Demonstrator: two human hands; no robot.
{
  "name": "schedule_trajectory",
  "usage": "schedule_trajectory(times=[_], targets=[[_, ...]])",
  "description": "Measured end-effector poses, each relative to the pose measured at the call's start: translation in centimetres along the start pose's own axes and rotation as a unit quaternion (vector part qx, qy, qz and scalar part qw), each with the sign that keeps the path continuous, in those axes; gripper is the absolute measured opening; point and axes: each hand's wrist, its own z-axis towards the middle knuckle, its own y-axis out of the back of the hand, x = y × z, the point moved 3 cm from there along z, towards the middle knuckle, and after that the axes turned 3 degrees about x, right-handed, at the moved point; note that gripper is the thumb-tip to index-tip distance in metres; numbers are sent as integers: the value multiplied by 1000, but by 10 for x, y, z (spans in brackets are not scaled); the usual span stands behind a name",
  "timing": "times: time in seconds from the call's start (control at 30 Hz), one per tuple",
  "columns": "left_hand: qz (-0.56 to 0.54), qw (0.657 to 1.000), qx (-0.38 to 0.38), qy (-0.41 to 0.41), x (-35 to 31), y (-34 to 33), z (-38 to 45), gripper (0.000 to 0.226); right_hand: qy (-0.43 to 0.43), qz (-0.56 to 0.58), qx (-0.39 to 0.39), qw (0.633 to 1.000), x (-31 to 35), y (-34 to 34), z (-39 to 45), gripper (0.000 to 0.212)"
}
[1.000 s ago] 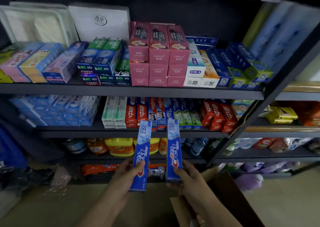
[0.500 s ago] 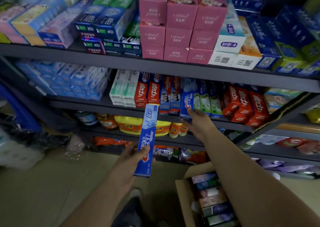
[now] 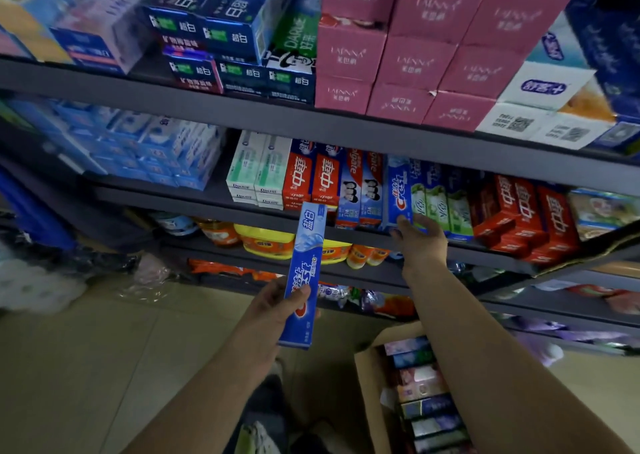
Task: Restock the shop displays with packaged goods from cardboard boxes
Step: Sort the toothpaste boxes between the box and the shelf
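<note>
Blue toothpaste box (image 3: 304, 277), long and narrow, centre of frame: held upright with a slight rightward lean, lower half clasped by left hand (image 3: 277, 306), thumb across the front face, fingers wrapped behind. Top end overlapping the front edge of the middle shelf (image 3: 194, 200) in the picture; whether touching it cannot be told.

Second blue toothpaste box (image 3: 398, 194), right of centre: standing on end on the middle shelf, between red-and-blue boxes (image 3: 360, 190) on the left and green-and-white boxes (image 3: 440, 207) on the right. Right hand (image 3: 420, 237) at its lower end, fingertips touching the bottom front, fingers loosely extended, not closed round it.

Same shelf, further left: red boxes (image 3: 311, 180), pale green boxes (image 3: 258, 169), stacked light blue packs (image 3: 156, 152). Further right: more red boxes (image 3: 523, 214).

Upper shelf (image 3: 346, 124), top of frame: pink cartons (image 3: 412, 55) stacked in rows, dark blue boxes (image 3: 225, 31) to the left, white boxes (image 3: 540, 107) to the right.

Below the middle shelf: yellow tubs (image 3: 266, 242) and orange bottles.

Cardboard box (image 3: 370, 394), lower right of frame, on the tiled floor (image 3: 86, 367): open, filled with assorted packaged boxes (image 3: 422, 394) on edge, partly hidden by right forearm.
</note>
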Motion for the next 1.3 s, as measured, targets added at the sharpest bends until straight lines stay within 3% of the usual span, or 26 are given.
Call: schedule_trajectory(times=[0.1,0.2,0.43,0.5,0.57,0.6,0.67,0.77,0.83,0.9,1.03,1.17,1.3], targets=[[-7,1000,2,4,0,2,4,49,-39,47,-19,998,-1,-3,4,23],[-11,1000,9,6,-2,2,6,47,-28,15,-24,999,-4,-5,11,15],[-11,1000,16,7,-2,1,12,51,-25,24,-38,999,-3,-6,21,19],[-8,1000,17,4,-2,-1,13,53,-8,-34,-45,998,-1,-5,21,12],[-7,1000,17,2,-2,-2,14,55,19,-144,-61,988,3,-2,10,30],[-5,1000,19,0,-2,-4,15,55,44,-184,-65,980,6,0,-1,29],[-4,1000,27,0,-3,-10,15,52,80,-236,-10,969,7,1,-35,25],[12,999,33,-8,-5,-22,16,40,22,-281,196,939,-9,-1,-97,25],[23,998,47,-28,-7,-32,17,51,8,-271,307,912,-19,-1,-127,26],[52,994,70,-58,-9,-43,16,56,18,-244,348,905,-25,2,-143,22],[80,988,105,-82,-11,-65,11,47,46,-187,318,928,-26,14,-148,22],[106,987,102,-61,-20,-80,17,34,53,-179,273,944,-7,27,-134,39],[129,987,79,-48,-24,-71,25,22,52,-205,235,949,17,32,-95,26]])
